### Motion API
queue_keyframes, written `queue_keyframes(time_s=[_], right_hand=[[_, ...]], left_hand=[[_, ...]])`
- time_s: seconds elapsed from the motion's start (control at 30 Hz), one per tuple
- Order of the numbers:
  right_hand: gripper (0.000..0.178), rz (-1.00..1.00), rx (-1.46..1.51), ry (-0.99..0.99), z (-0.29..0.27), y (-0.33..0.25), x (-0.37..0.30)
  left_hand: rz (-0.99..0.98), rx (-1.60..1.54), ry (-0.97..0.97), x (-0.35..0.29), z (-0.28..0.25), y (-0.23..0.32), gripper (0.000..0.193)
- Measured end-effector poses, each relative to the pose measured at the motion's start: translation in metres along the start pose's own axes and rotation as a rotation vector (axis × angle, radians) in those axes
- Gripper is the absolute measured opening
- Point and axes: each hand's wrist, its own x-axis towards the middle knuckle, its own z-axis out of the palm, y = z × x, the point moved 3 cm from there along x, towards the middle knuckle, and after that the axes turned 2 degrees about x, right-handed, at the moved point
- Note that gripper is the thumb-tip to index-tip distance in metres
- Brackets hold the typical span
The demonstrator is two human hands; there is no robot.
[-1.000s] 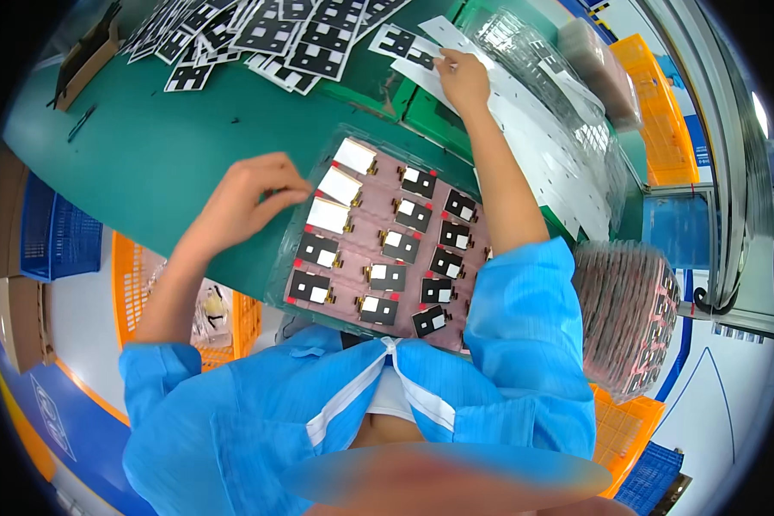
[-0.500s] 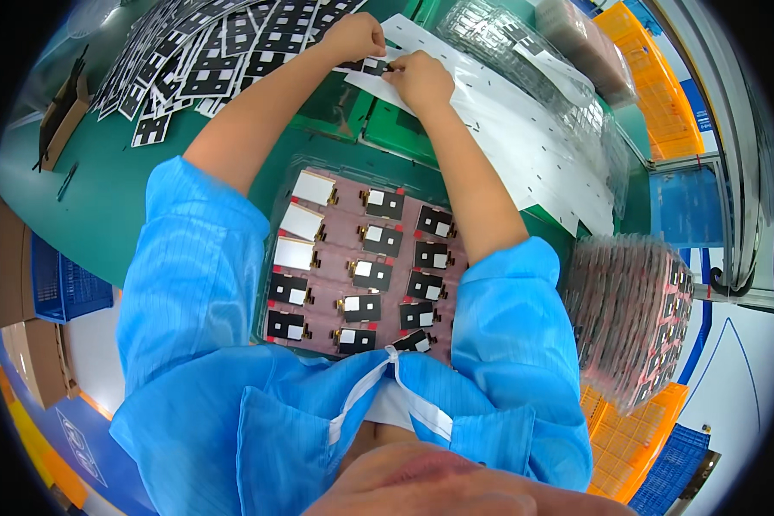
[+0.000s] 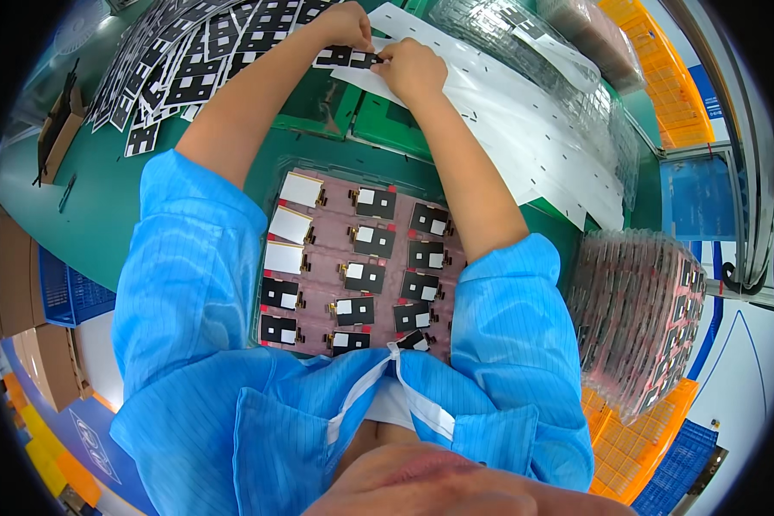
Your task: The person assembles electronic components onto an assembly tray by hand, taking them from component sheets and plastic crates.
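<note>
At the far side of the table, my left hand is closed, its fingertips curled down above a short strip of black stickers with white cut-outs. What those fingers hold, if anything, is hidden. My right hand pinches the right end of this strip, thumb and fingertips together. The strip lies partly over the white sheet, which carries many small black marks. Nearer me sits a pink-lined clear tray with rows of small flat panels. Most panels show black stickers; three white-faced panels lie in the left column.
Overlapping black-and-white sticker sheets spread over the far left. A cardboard box with dark strips and a pen-like tool are at left. Clear empty-looking trays lie far right; a tall stack of filled trays stands right, near an orange crate.
Both hands have shifted slightly left and away from me. More of the black sticker strip shows between them. The panels in the tray keep the same arrangement.
</note>
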Motion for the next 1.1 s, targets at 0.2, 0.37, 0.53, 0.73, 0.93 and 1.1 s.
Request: queue_keyframes(time_s=[0.2, 0.37, 0.53, 0.73, 0.93, 1.1], right_hand=[[0.019, 0.067, 0.084, -0.049, -0.003, 0.008, 0.014], [0.016, -0.048, 0.122, -0.074, -0.023, 0.012, -0.001], [0.013, -0.170, 0.812, -0.379, -0.061, -0.028, -0.068], [0.025, 0.030, 1.124, -0.404, -0.092, -0.010, -0.116], [0.034, -0.218, 0.970, -0.313, -0.110, -0.028, -0.152], [0.047, -0.261, 0.936, -0.474, -0.103, -0.061, -0.179]], left_hand=[[-0.444, 0.168, -0.290, 0.020, 0.003, 0.002, 0.022], [-0.409, 0.117, -0.293, 0.041, -0.007, 0.045, 0.020], [-0.382, 0.153, -0.218, -0.002, -0.009, 0.048, 0.025], [-0.259, -0.093, 0.044, -0.073, -0.049, 0.119, 0.021], [-0.449, -0.256, -0.021, -0.201, -0.110, 0.224, 0.007], [-0.484, -0.289, -0.095, -0.254, -0.101, 0.266, 0.020]])
